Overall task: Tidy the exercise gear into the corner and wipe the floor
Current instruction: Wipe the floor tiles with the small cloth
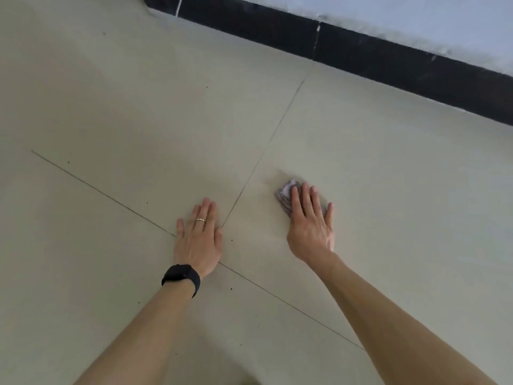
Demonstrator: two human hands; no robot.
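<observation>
Two hands are lying flat on the tiled floor (111, 107). The left hand (198, 237), wearing one ring (200, 220) and one black wristband (181, 276), is resting palm-down with straight fingers, grasping nothing. The right hand (309, 223) is pressing one crumpled cloth (284, 194), seemingly lilac though blurred, under straight fingers, just right of two crossing grout lines (272, 137).

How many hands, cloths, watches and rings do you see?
Hands: 2, left hand, right hand
Cloth: 1
Watch: 1
Ring: 1
Total: 5
</observation>
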